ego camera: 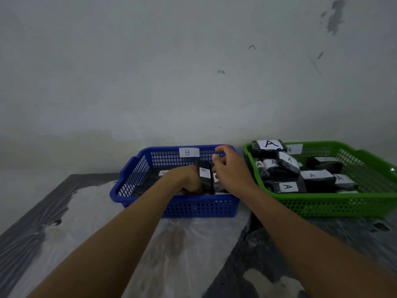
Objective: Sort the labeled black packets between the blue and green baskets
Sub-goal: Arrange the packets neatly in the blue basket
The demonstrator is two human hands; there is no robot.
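A blue basket (137, 168) with a white "B" label on its back wall sits mid-table. Inside it my left hand (184, 181) grips a black packet marked "B" (205, 175), standing on edge. Just right of that packet my right hand (231, 166) hovers over the basket with fingers loosely curled; I see nothing in it. More "B" packets (156, 174) lie flat in the blue basket, partly hidden by my arms. To the right, the green basket (335, 204) holds several black packets marked "A" (286, 187).
Both baskets stand against a grey wall at the back of the table. The table (86, 222) is covered in crinkled clear plastic over a dark surface. Its left edge runs diagonally at the far left.
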